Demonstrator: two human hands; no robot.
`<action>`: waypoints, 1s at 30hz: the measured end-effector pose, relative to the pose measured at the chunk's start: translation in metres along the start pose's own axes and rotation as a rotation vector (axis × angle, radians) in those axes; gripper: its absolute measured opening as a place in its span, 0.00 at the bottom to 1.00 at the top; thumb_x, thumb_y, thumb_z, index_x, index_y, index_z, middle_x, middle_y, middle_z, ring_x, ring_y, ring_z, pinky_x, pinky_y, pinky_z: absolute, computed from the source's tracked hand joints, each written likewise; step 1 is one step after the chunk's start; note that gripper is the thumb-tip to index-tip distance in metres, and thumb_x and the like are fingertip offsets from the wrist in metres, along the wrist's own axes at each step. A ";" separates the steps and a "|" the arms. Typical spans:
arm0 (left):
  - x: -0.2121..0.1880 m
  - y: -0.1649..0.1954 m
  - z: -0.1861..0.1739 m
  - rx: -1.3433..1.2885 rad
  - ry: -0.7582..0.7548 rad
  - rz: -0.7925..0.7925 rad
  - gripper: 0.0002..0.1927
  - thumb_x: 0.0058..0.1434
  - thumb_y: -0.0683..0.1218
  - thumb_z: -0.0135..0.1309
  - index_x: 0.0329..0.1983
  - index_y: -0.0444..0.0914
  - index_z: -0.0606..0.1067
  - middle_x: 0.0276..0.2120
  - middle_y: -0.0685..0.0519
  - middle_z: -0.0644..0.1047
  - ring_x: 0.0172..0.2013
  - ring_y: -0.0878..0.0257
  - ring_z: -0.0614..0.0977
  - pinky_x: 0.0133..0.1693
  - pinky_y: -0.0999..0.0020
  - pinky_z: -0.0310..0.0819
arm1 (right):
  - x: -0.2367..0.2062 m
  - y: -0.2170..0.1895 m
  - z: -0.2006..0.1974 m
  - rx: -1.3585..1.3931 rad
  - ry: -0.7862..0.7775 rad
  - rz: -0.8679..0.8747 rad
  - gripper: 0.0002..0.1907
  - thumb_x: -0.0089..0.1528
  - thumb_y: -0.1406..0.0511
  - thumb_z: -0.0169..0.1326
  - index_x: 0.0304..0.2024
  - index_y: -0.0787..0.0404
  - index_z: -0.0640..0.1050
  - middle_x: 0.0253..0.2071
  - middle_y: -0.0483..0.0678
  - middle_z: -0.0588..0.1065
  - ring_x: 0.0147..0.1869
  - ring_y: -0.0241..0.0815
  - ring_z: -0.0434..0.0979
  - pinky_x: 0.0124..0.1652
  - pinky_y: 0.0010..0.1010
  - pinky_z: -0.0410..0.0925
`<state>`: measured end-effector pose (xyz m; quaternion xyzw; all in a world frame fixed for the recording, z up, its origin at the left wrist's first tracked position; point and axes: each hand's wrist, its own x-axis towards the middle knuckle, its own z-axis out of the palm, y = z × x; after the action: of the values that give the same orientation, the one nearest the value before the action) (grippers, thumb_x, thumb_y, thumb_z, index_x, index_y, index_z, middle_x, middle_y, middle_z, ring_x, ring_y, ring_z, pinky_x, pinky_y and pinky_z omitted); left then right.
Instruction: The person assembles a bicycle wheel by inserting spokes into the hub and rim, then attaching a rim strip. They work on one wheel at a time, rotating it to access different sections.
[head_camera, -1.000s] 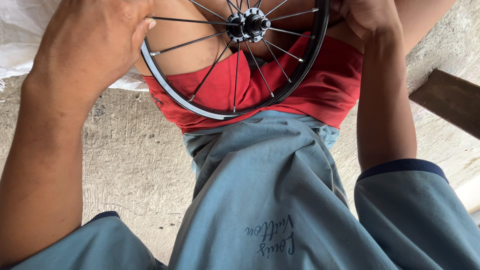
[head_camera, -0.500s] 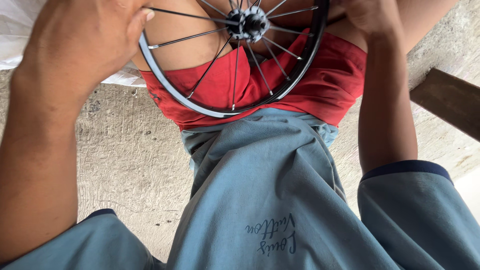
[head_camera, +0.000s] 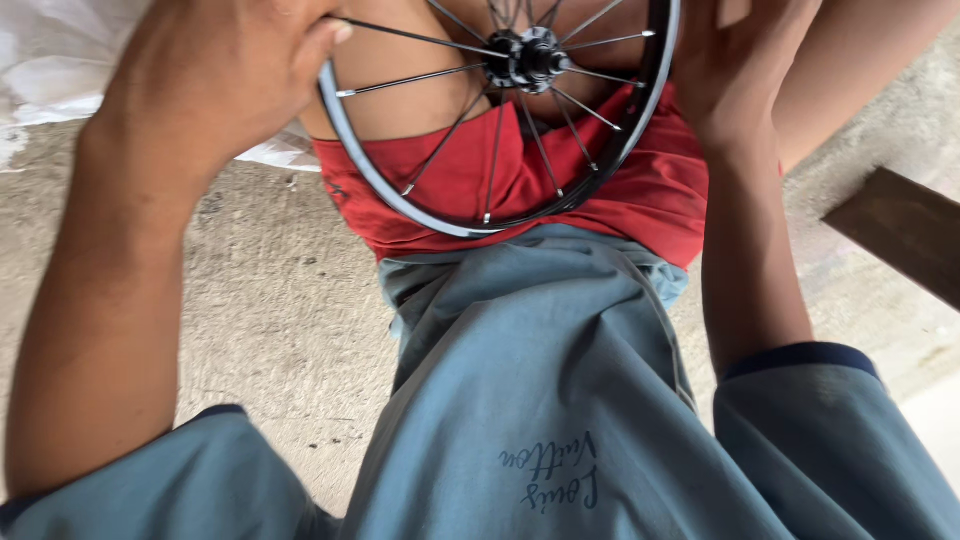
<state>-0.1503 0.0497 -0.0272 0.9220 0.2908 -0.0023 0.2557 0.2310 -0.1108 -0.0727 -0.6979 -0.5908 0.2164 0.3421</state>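
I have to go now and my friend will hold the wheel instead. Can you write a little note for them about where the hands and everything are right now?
Left hand: closed on the left side of the wheel rim, thumb lying over the rim.
Right hand: pressed against the rim's right side; the fingers run out of the picture.
The spoked wheel sits over the person's lap, above the red shorts, hub near the top edge. No tyre shows on the rim.
Around: blue-grey shirt below, concrete floor, a wooden plank at right, white sheeting at upper left.
What is done or left cannot be told.
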 end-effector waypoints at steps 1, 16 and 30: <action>0.000 0.001 -0.005 -0.018 -0.007 -0.004 0.11 0.74 0.46 0.60 0.42 0.31 0.78 0.32 0.41 0.79 0.30 0.46 0.81 0.34 0.55 0.76 | 0.003 -0.026 0.003 0.030 -0.133 -0.034 0.09 0.67 0.73 0.59 0.48 0.68 0.73 0.40 0.52 0.74 0.43 0.47 0.76 0.41 0.40 0.70; 0.000 0.052 -0.059 -0.187 0.208 0.038 0.15 0.63 0.41 0.67 0.50 0.30 0.79 0.44 0.40 0.79 0.41 0.45 0.81 0.45 0.55 0.77 | 0.039 -0.134 0.058 -0.341 -0.433 -0.592 0.19 0.60 0.67 0.56 0.55 0.59 0.78 0.34 0.45 0.76 0.42 0.47 0.81 0.50 0.38 0.73; 0.035 0.088 -0.024 0.392 0.123 -0.114 0.14 0.55 0.40 0.63 0.44 0.34 0.78 0.39 0.45 0.80 0.38 0.53 0.83 0.30 0.60 0.77 | 0.026 -0.114 0.045 -0.294 -0.415 -0.595 0.21 0.60 0.70 0.55 0.56 0.63 0.77 0.40 0.48 0.78 0.46 0.48 0.82 0.59 0.42 0.71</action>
<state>-0.0771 0.0176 0.0295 0.9346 0.3513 -0.0172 0.0525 0.1275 -0.0677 -0.0164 -0.4791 -0.8488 0.1571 0.1593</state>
